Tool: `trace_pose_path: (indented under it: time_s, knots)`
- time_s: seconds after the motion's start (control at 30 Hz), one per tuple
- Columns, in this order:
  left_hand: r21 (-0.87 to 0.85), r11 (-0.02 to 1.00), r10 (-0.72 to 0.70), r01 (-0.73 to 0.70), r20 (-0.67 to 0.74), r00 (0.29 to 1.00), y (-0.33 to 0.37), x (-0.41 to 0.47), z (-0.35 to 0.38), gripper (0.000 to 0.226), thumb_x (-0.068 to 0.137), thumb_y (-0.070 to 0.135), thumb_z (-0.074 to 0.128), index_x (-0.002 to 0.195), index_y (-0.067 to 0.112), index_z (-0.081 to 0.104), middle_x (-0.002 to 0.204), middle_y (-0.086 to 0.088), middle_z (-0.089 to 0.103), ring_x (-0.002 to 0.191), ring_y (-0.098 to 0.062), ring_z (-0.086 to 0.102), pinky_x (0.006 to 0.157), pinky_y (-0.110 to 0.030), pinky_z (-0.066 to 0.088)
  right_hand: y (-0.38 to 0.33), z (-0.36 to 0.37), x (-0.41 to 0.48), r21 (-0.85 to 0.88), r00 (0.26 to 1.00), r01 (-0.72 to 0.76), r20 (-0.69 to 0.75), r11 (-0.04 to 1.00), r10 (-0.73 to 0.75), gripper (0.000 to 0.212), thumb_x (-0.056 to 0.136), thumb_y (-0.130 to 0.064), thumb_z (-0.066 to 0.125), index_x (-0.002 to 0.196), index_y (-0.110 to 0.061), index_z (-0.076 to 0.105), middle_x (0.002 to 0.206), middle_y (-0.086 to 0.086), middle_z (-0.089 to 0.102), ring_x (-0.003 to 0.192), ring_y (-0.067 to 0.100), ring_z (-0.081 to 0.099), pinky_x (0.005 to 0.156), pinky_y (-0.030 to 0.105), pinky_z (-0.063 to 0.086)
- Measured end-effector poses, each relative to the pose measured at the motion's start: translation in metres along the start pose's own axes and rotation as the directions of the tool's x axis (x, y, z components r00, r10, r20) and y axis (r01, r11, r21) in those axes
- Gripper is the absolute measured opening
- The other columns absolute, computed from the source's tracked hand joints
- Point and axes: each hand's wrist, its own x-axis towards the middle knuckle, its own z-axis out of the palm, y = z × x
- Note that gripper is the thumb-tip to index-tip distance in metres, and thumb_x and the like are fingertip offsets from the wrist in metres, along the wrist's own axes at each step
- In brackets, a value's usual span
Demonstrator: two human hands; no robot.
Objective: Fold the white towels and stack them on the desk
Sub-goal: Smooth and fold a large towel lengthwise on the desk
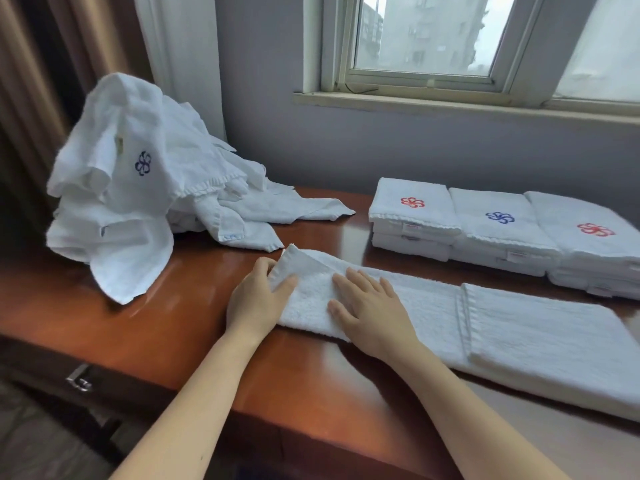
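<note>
Head view.

Item: long towel (433, 306), white terry, in a narrow strip, lay flat on the bench (207, 341). Its right end was doubled over.

Hands: left hand (258, 299) pinched the strip's left end, thumb on top. Right hand (367, 310) lay flat and spread on the strip just beside it, gripping nothing.

Left of the strip: heap of unfolded towels (138, 174). Behind its right half: three stacks of folded towels (502, 230).

Handling, as judged: light, soft, limp, not slippery. Best taken by the end corners or hem.
</note>
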Motion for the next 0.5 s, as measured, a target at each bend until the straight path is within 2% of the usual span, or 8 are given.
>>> trace_pose_path:
  time_s: [0.07, 0.2, 0.3, 0.37, 0.4, 0.47, 0.5]
  knots:
    - [-0.155, 0.988, -0.026, 0.025, -0.003, 1.000, 0.003, -0.001, -0.004, 0.026, 0.087, 0.039, 0.068, 0.104, 0.033, 0.049, 0.091, 0.020, 0.060, 0.085, -0.010, 0.057, 0.073, -0.030, 0.040, -0.001, -0.001, -0.001, 0.023, 0.999, 0.003, -0.034, 1.000, -0.002, 0.048, 0.097, -0.047, 0.036, 0.140, -0.026, 0.042, 0.145, -0.002, 0.040, 0.139, 0.017, 0.027, 0.116, 0.038, 0.010]
    - [-0.497, 0.856, -0.096, 0.139, 0.112, 0.989, 0.022, 0.002, -0.016, 0.050, 0.090, 0.010, 0.066, 0.134, 0.022, 0.046, 0.112, 0.000, 0.066, 0.088, -0.001, 0.061, 0.073, -0.019, 0.047, -0.001, -0.004, -0.001, 0.123, 1.000, -0.026, 0.006, 0.992, 0.025, 0.044, 0.096, -0.043, 0.045, 0.137, -0.028, 0.048, 0.154, 0.000, 0.034, 0.142, 0.016, 0.022, 0.117, 0.036, 0.009]
    - [-0.610, 0.769, -0.095, 0.189, 0.183, 0.979, 0.046, 0.002, -0.024, 0.059, 0.092, 0.006, 0.061, 0.145, 0.018, 0.039, 0.101, 0.006, 0.063, 0.082, 0.003, 0.061, 0.057, -0.007, 0.047, -0.003, -0.018, -0.002, 0.408, 0.994, -0.102, -0.001, 0.907, 0.112, 0.041, 0.093, -0.035, 0.057, 0.134, -0.030, 0.057, 0.150, -0.007, 0.039, 0.139, 0.012, 0.031, 0.111, 0.029, 0.027]
    - [-0.625, 0.761, -0.042, 0.175, 0.221, 0.974, 0.066, 0.000, -0.027, 0.058, 0.093, 0.008, 0.061, 0.145, 0.018, 0.039, 0.106, 0.000, 0.065, 0.087, 0.001, 0.062, 0.057, -0.006, 0.047, -0.004, -0.036, -0.001, 0.630, 0.980, -0.133, -0.033, 0.765, 0.198, 0.035, 0.093, -0.033, 0.059, 0.128, -0.027, 0.063, 0.135, -0.009, 0.053, 0.123, 0.006, 0.049, 0.096, 0.021, 0.039]
    - [-0.626, 0.763, -0.006, 0.161, 0.241, 0.970, 0.076, -0.002, -0.027, 0.057, 0.093, 0.010, 0.062, 0.145, 0.018, 0.040, 0.113, -0.004, 0.065, 0.093, -0.002, 0.063, 0.061, -0.007, 0.048, -0.005, -0.048, 0.000, 0.740, 0.972, -0.146, -0.016, 0.657, 0.235, 0.032, 0.094, -0.034, 0.059, 0.125, -0.026, 0.065, 0.126, -0.008, 0.060, 0.111, 0.006, 0.058, 0.087, 0.020, 0.046]
    - [-0.624, 0.771, 0.067, 0.130, 0.282, 0.957, 0.100, -0.009, -0.024, 0.057, 0.093, 0.016, 0.063, 0.145, 0.019, 0.041, 0.122, -0.006, 0.063, 0.105, -0.009, 0.063, 0.076, -0.015, 0.052, -0.005, -0.075, 0.000, 0.901, 0.957, -0.208, 0.107, 0.381, 0.269, 0.029, 0.095, -0.040, 0.057, 0.118, -0.025, 0.067, 0.113, 0.000, 0.068, 0.096, 0.014, 0.067, 0.077, 0.029, 0.058]
    - [-0.618, 0.779, 0.104, 0.111, 0.301, 0.948, 0.112, -0.013, -0.021, 0.055, 0.093, 0.020, 0.063, 0.144, 0.019, 0.042, 0.125, -0.004, 0.063, 0.109, -0.011, 0.062, 0.085, -0.022, 0.053, -0.002, -0.088, -0.001, 0.931, 0.952, -0.236, 0.165, 0.280, 0.257, 0.032, 0.094, -0.044, 0.056, 0.116, -0.023, 0.068, 0.111, 0.004, 0.070, 0.096, 0.018, 0.069, 0.079, 0.035, 0.060]
